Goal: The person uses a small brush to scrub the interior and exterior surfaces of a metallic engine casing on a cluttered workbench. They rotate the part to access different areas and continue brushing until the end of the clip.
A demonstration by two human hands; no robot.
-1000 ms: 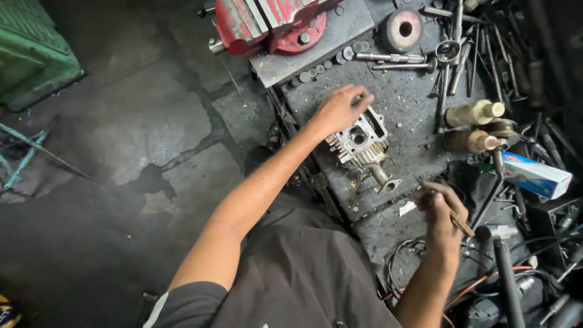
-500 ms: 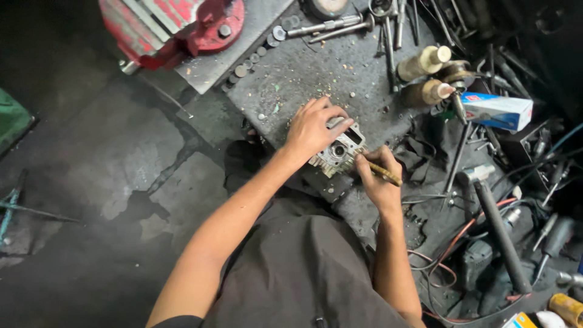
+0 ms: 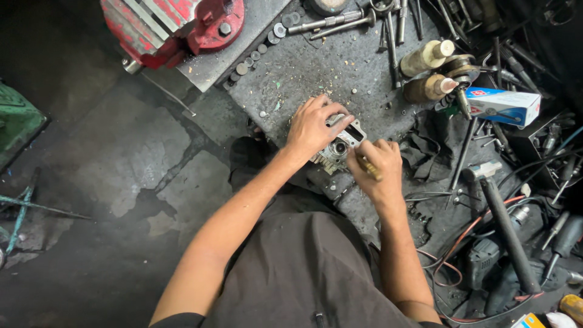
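A small grey metal engine part (image 3: 340, 146) lies on the dirty steel workbench (image 3: 316, 67). My left hand (image 3: 314, 126) grips it from above, fingers curled over its top. My right hand (image 3: 375, 167) is closed round a thin brass-coloured tool (image 3: 367, 166), whose tip sits right beside the part's round opening. Most of the part is hidden under my two hands.
A red bench vise (image 3: 176, 24) stands at the bench's far left corner. Bolts and rods (image 3: 340, 21), two cream-topped bottles (image 3: 428, 73), a blue-and-white box (image 3: 504, 104), a dark rag (image 3: 437, 146), a long hammer (image 3: 507, 225) and cabled power tools (image 3: 486, 261) crowd the right.
The view has drawn nearer. My right hand has come in from the right with the thin tool up to the part. My left hand keeps hold of the part.
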